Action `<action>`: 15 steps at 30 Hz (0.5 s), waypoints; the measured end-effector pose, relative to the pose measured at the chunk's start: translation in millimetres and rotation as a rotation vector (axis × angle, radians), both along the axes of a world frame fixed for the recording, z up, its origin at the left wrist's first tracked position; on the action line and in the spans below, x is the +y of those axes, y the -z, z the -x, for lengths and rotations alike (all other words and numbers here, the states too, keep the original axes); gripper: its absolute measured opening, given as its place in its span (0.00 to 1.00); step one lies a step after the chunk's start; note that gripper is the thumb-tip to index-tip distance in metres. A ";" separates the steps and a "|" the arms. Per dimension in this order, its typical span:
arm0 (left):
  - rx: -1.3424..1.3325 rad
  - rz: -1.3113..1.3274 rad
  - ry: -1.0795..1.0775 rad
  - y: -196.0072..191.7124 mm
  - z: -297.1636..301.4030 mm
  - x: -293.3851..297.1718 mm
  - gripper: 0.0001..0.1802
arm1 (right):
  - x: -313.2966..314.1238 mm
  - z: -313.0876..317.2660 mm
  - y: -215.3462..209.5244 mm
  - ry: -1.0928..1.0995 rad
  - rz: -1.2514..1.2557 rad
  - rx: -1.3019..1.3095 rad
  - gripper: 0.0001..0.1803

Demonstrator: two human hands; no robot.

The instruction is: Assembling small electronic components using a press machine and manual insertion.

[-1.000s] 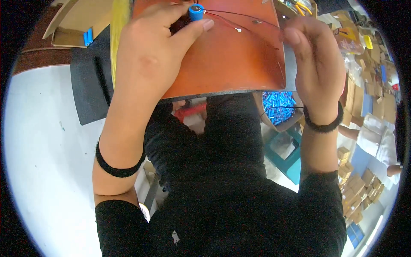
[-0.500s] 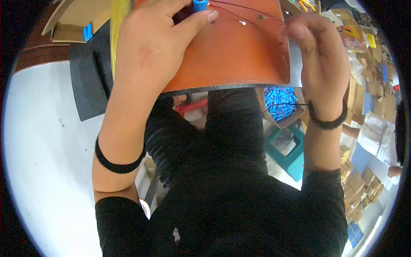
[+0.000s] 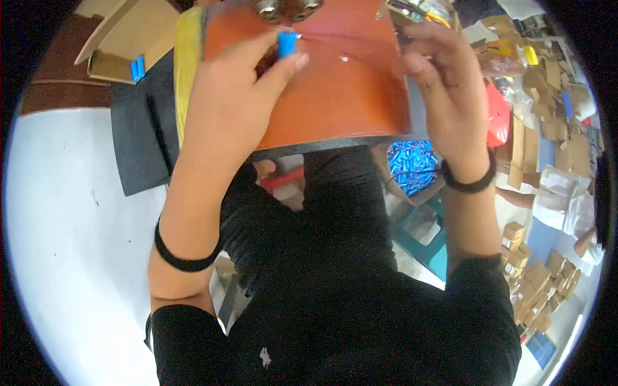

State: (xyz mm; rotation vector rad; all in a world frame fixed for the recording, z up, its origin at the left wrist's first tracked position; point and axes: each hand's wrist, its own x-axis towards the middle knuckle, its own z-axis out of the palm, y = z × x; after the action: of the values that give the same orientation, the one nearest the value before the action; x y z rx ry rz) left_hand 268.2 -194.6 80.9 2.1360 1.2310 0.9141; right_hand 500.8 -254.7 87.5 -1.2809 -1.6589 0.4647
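Observation:
My left hand [image 3: 232,100] pinches a small blue cylinder [image 3: 287,44], which looks like a battery cell, between thumb and fingers above an orange work surface [image 3: 335,106]. Thin dark wires [image 3: 351,44], smeared by motion, stretch from the cell's end across to my right hand [image 3: 454,96]. Its fingers are curled at the surface's right edge, with the wires reaching the thumb and fingertips. A small white spot [image 3: 344,58] shows on the surface beneath the wires.
Two round metal parts [image 3: 270,9] stand at the far edge. At the left, a cardboard box [image 3: 132,38] has blue cylinders [image 3: 138,67] by its edge. A box of many blue cylinders [image 3: 412,168] sits low right, above a teal stool [image 3: 428,248]. Another person's white clothing [image 3: 560,199] shows far right.
The view has shifted, bringing the metal parts into sight. The blue cell now shows lower in the picture, still in my left hand. My right hand appears further left, its fingers looser.

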 end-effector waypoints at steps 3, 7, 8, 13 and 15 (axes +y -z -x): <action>-0.055 0.344 -0.025 -6.6 2.6 -20.5 0.25 | -1.2 0.0 2.2 -0.126 0.018 0.295 0.16; -0.307 0.456 0.098 -3.7 11.7 -29.3 0.23 | 1.5 7.9 -2.2 -0.102 0.086 0.508 0.18; -0.263 0.383 0.156 -2.8 13.0 -28.8 0.22 | 2.6 11.4 -3.1 -0.070 0.111 0.601 0.18; -0.201 0.384 0.060 -5.0 7.5 -18.0 0.16 | 10.6 23.6 -6.4 -0.148 0.164 0.551 0.19; -0.076 0.179 0.024 -5.8 4.2 -10.8 0.14 | 14.2 28.8 -4.7 -0.164 0.162 0.549 0.20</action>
State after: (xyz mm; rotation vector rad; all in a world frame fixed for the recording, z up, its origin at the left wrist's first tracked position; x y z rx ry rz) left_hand 264.0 -205.5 86.8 1.9540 1.1991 0.8340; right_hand 472.0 -240.5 92.1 -1.0109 -1.2784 0.9727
